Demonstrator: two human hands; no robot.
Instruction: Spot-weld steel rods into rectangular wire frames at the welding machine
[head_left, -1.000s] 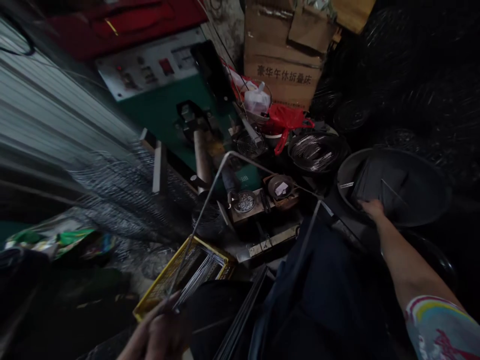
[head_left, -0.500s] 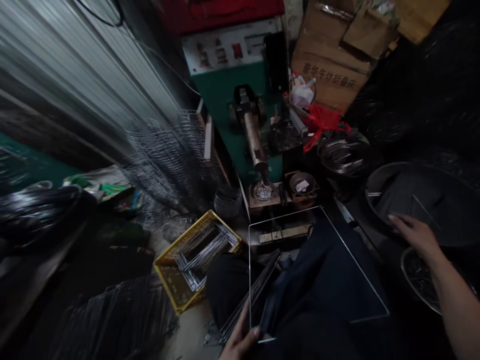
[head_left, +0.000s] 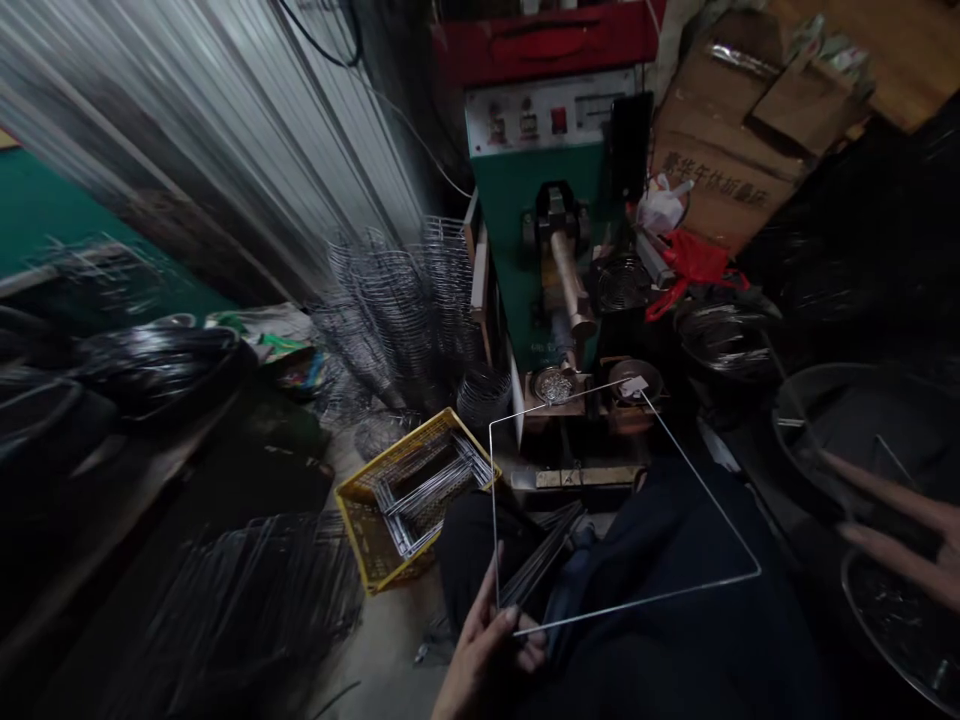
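Note:
My left hand (head_left: 489,655) pinches the near corner of a bent wire frame (head_left: 697,490), a thin open rectangle held flat over my dark-clothed lap. Its far corner reaches toward a small dish (head_left: 636,380) in front of the green machine (head_left: 551,200). Beneath the hand, a bundle of straight wire rods (head_left: 541,553) lies across my knee. At the right edge my right hand (head_left: 904,535) is blurred, with fingers stretched out over a large black basin (head_left: 817,400); I see nothing in it.
A yellow crate (head_left: 360,525) holding wire pieces stands on the floor at my left knee. Stacked wire racks (head_left: 397,310) lean by the corrugated wall. Cardboard boxes (head_left: 720,150), a red bag (head_left: 694,260) and coils of wire (head_left: 720,335) crowd the right.
The view has swung left. My left hand brought the wire frame from upright by the crate to flat over my lap. My right hand drew back from the black basin toward me.

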